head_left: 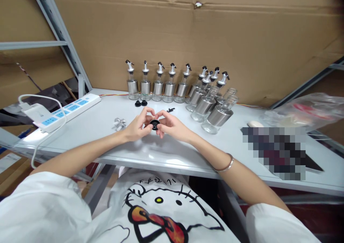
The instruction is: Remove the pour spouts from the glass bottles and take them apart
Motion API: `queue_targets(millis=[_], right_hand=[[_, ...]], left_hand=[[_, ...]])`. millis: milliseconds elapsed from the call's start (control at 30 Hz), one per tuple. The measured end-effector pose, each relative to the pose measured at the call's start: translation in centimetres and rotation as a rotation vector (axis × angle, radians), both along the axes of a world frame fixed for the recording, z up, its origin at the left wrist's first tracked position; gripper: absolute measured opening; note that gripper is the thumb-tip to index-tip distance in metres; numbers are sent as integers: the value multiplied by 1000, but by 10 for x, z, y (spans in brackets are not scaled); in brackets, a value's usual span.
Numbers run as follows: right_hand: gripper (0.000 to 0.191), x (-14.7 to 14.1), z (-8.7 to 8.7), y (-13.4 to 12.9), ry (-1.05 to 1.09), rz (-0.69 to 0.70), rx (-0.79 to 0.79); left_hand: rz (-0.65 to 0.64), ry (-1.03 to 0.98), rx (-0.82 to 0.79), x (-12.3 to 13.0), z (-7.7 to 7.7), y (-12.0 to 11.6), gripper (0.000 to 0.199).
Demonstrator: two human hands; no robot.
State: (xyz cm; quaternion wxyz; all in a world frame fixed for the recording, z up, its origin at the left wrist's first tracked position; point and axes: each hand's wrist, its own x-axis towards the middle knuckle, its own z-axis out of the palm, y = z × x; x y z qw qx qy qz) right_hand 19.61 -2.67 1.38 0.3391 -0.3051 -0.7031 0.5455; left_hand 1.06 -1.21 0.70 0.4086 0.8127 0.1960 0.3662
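Observation:
Between my two hands, above the white table [172, 153], is a small round black part [154, 124] with a ring at its centre. My left hand [140, 125] pinches its left side, and my right hand [170, 124] grips its right side. Two black stoppers [141, 103] lie behind my left hand. A small black piece [171, 110] rests just behind my right hand. Silver metal spout parts [119, 123] lie to the left of my left hand.
Several glass bottles with steel sleeves and pouring spouts [169, 89] line the back. Bottles without spouts [220, 115] stand front right. A power strip [71, 110] with a white cable is at left. Plastic bags [309, 110] and a pixelated dark object [279, 151] are at right.

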Motion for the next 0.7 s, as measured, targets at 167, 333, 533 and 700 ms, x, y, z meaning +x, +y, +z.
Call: queue_targets(millis=[167, 333, 533, 700], right_hand=[[28, 1, 1, -1, -20, -14, -3], [27, 0, 7, -7, -137, -51, 88], [27, -2, 6, -10, -218, -39, 155], [29, -2, 5, -8, -136, -40, 134]], left_hand=[[91, 48, 30, -1, -2, 1, 30], [160, 84, 95, 1, -3, 0, 32], [168, 104, 187, 0, -4, -3, 30], [191, -25, 272, 0, -10, 3, 28]])
